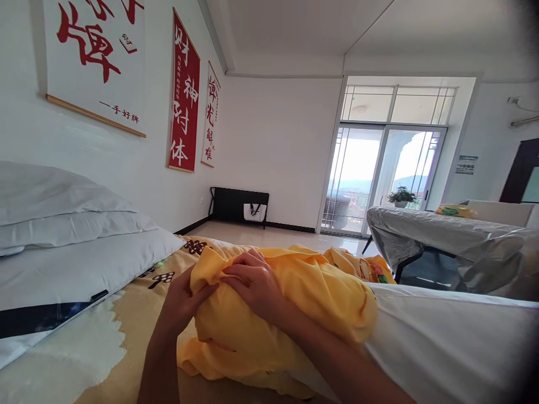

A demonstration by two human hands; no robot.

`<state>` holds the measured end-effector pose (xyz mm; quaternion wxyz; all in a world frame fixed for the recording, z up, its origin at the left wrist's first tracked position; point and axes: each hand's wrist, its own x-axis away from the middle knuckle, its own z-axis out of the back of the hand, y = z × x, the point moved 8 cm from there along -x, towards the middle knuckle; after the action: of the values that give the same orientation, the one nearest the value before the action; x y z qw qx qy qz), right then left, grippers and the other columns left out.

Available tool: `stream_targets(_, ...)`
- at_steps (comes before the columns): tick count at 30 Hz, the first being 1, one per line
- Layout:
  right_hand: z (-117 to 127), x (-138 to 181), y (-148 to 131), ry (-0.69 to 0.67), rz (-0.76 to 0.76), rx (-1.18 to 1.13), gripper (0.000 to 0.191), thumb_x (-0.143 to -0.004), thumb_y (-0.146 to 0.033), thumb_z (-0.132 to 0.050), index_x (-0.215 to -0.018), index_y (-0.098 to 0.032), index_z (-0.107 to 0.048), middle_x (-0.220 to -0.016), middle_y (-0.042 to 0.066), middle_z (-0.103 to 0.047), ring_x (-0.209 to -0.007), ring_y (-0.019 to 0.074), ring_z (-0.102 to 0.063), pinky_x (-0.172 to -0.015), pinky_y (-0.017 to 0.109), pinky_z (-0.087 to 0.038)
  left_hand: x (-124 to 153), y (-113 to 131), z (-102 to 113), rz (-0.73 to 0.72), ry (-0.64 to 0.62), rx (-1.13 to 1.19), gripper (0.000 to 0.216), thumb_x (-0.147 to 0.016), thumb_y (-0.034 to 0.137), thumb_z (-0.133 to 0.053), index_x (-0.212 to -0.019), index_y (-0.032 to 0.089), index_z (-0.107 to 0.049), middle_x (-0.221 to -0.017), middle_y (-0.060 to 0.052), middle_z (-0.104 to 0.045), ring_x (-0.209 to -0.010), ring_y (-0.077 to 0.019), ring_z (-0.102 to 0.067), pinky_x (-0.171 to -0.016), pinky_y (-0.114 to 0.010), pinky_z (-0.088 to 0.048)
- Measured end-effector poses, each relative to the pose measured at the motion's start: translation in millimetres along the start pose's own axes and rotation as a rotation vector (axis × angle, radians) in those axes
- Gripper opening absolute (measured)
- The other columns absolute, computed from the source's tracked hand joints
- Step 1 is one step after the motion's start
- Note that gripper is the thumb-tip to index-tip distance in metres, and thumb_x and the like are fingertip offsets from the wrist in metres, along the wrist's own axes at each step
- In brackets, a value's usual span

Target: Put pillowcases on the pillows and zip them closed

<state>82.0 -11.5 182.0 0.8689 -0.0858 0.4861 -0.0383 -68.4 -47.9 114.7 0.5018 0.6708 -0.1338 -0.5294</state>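
A bunched yellow fabric cover [324, 292] lies on the bed in front of me, with a puffy shape. My left hand [179, 300] pinches the cover's near-left edge between thumb and fingers. Close beside it, my right hand [255, 280] grips a fold of the same cloth, fingers bent over the top. Its right forearm crosses over the cover. Whether anything is inside the cover cannot be seen. Beneath it spreads a tan patterned sheet [147, 314], and white bedding [442, 325] extends out to the right.
White pillows [76, 224] are stacked at the left by the wall. Beyond the bed, a black folded item [229, 205] leans low at the wall with a white bag [255, 212]. A plastic-covered table [446, 224] stands right, near a potted plant [401, 195] and glass doors [357, 168].
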Motion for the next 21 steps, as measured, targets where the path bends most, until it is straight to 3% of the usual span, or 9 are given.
stream_targets(4, 18.9, -10.9, 3.3, -0.08, -0.054, 0.101, 0.02, -0.094, -0.028, -0.051, -0.099, -0.024, -0.071, -0.096, 0.004, -0.067, -0.092, 0.0174, -0.056, -0.087, 0.036, -0.04, 0.5, 7.5, 4.5, -0.081, 0.094, 0.062, 0.026, -0.066, 0.036, -0.074, -0.078, 0.018, -0.06, -0.068, 0.003, -0.055, -0.063, -0.0131, -0.048, -0.053, -0.02, -0.04)
stream_targets(8, 42.4, -17.2, 23.4, -0.229, -0.095, 0.464, 0.031, -0.088, -0.027, -0.057, -0.118, -0.02, -0.062, -0.106, 0.01, -0.067, -0.104, 0.0243, -0.054, -0.095, 0.044, -0.032, 0.7, 6.4, 10.2, -0.099, 0.161, 0.107, 0.027, -0.063, 0.034, -0.076, -0.081, 0.018, -0.062, -0.065, 0.004, -0.053, -0.06, -0.0116, -0.045, -0.052, -0.018, -0.038)
stream_targets(10, 44.6, -12.8, 38.1, -0.368, -0.154, 0.524, 0.026, -0.088, -0.033, -0.059, -0.109, -0.02, -0.065, -0.091, 0.008, -0.069, -0.089, 0.0219, -0.057, -0.086, 0.038, -0.035, 1.5, 4.3, 13.3, -0.093, 0.187, 0.135, 0.03, -0.062, 0.035, -0.077, -0.083, 0.018, -0.064, -0.066, 0.004, -0.055, -0.061, -0.0123, -0.047, -0.052, -0.019, -0.038)
stream_targets(12, 45.4, -6.1, 48.1, -0.461, -0.216, 0.501, 0.022, -0.091, -0.037, -0.053, -0.086, -0.021, -0.066, -0.072, 0.002, -0.065, -0.069, 0.0159, -0.054, -0.068, 0.029, -0.035, 2.3, 2.7, 14.7, -0.088, 0.195, 0.139, 0.032, -0.063, 0.038, -0.076, -0.085, 0.017, -0.066, -0.069, 0.002, -0.059, -0.064, -0.0142, -0.05, -0.054, -0.02, -0.041)
stream_targets(15, 55.4, -4.1, 49.2, -0.389, -0.225, 0.516, 0.037, -0.096, -0.035, -0.043, -0.066, -0.021, -0.058, -0.064, -0.001, -0.06, -0.058, 0.012, -0.046, -0.058, 0.026, -0.026, 3.2, 0.9, 13.0, -0.077, 0.179, 0.138, 0.039, -0.064, 0.046, -0.075, -0.088, 0.016, -0.069, -0.073, -0.002, -0.063, -0.066, -0.0171, -0.054, -0.055, -0.022, -0.043)
stream_targets(21, 80.4, -5.7, 52.5, -0.22, -0.211, 0.673, 0.039, -0.098, -0.039, -0.037, -0.071, -0.023, -0.06, -0.065, -0.001, -0.062, -0.055, 0.0122, -0.047, -0.057, 0.027, -0.021, -3.2, -9.9, 3.6, 0.008, 0.066, 0.202, 0.052, -0.071, 0.056, -0.068, -0.102, 0.014, -0.068, -0.077, -0.007, -0.067, -0.073, -0.0225, -0.061, -0.059, -0.027, -0.049)
